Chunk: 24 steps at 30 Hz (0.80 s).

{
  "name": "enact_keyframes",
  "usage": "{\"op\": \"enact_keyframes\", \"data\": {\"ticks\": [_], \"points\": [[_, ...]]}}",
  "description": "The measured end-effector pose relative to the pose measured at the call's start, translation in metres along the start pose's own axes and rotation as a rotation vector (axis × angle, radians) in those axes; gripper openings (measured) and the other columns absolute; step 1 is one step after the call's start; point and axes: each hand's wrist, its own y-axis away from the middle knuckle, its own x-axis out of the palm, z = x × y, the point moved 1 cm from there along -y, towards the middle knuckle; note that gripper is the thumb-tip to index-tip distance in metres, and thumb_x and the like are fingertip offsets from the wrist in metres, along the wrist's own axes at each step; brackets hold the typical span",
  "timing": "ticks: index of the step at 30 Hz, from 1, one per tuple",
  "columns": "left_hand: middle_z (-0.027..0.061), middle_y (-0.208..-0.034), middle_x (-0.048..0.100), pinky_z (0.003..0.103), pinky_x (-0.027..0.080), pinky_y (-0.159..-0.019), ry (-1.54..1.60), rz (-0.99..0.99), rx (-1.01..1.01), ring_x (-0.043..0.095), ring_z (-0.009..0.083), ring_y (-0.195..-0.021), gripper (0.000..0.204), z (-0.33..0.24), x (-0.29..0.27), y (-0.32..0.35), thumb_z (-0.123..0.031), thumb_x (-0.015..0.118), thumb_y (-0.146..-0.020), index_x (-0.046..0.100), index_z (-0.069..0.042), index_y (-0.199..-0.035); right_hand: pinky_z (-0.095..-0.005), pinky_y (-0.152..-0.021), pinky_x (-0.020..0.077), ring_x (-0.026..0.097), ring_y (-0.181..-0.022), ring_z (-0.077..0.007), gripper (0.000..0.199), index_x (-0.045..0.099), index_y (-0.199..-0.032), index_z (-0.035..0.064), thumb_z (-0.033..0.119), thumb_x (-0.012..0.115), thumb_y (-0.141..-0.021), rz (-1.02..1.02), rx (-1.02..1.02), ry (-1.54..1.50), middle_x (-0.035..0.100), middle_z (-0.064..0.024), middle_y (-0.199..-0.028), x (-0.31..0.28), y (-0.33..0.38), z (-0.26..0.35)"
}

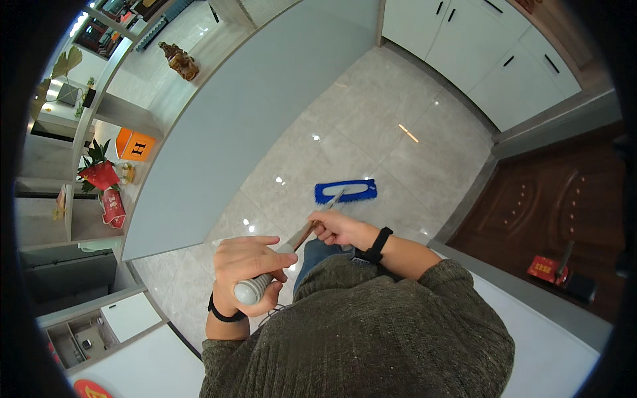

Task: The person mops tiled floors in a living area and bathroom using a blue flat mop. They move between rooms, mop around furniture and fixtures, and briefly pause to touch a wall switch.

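Gripping a mop (302, 237) in both hands, its pole slanting up from 7 o'clock toward the centre of the view. Curling the left hand (244, 260) around the pale grip by the rounded end knob (249, 292), toward 7 o'clock, index finger stretched toward 3 o'clock. Clasping the pole farther down, narrow and firm, in the right hand (337, 229), toward 5 o'clock. Wearing a dark band on each wrist and a dark ribbed top (371, 325). Just off centre toward 2 o'clock, the blue-fringed mop head (345, 190) on the pale tiled floor (378, 113). At 2 o'clock, white cabinets (464, 46) with black handles; at 3 o'clock, a dark brown door (511, 199). Toward 10 o'clock, a curved grey panel (232, 119) edging the shelving (129, 111). About there, a brown figurine (179, 61) toward 10:30, an orange box (136, 144) between 9 and 10, a red-wrapped plant (99, 174) at 9.
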Motion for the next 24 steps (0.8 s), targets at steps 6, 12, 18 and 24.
{"op": "enact_keyframes", "data": {"ticks": [6, 12, 18, 24], "points": [[0.0041, -0.060, 0.065, 0.042, 0.053, -0.085, 0.245, 0.127, 0.038, 0.066, 0.0198, -0.060, 0.029, 0.008, 0.034, -0.007, -0.008, 0.055, -0.056, 0.069, -0.004, -0.082, -0.0225, -0.041, 0.0151, 0.023, -0.041, -0.0033, 0.020, 0.052, -0.075, 0.0139, 0.026, 0.055, -0.090, -0.055, -0.166, -0.218, 0.028, 0.0103, -0.052, -0.054, 0.039, 0.006], [0.0072, -0.076, 0.069, 0.041, 0.049, -0.093, 0.451, 0.088, -0.138, 0.067, 0.0186, -0.068, 0.027, 0.031, 0.094, -0.006, 0.002, 0.057, -0.072, 0.069, -0.002, -0.095, -0.0226, -0.039, 0.0175, 0.025, -0.041, -0.0056, 0.031, 0.045, -0.068, 0.0130, 0.033, 0.051, -0.091, -0.222, -0.243, -0.223, 0.029, 0.0074, -0.052, -0.101, 0.038, 0.005], [0.0095, -0.082, 0.068, 0.033, 0.051, -0.080, 0.526, 0.116, -0.737, 0.065, 0.0161, -0.075, 0.019, 0.057, 0.125, 0.005, -0.009, 0.058, -0.085, 0.067, 0.001, -0.098, -0.0254, -0.039, 0.0178, 0.023, -0.040, -0.0079, 0.029, 0.044, -0.066, 0.0123, 0.030, 0.047, -0.089, -0.254, -0.099, -0.101, 0.030, 0.0050, -0.051, -0.107, 0.003, -0.025], [0.0059, -0.079, 0.063, 0.040, 0.041, -0.096, 0.664, 0.127, -0.408, 0.061, 0.0187, -0.082, 0.036, 0.048, 0.098, 0.033, -0.030, 0.062, -0.081, 0.066, -0.002, -0.104, -0.0269, -0.039, 0.0189, 0.026, -0.041, -0.0084, 0.030, 0.044, -0.064, 0.0129, 0.032, 0.048, -0.087, -0.239, -0.195, -0.139, 0.031, 0.0045, -0.052, -0.108, 0.010, -0.006]]}}
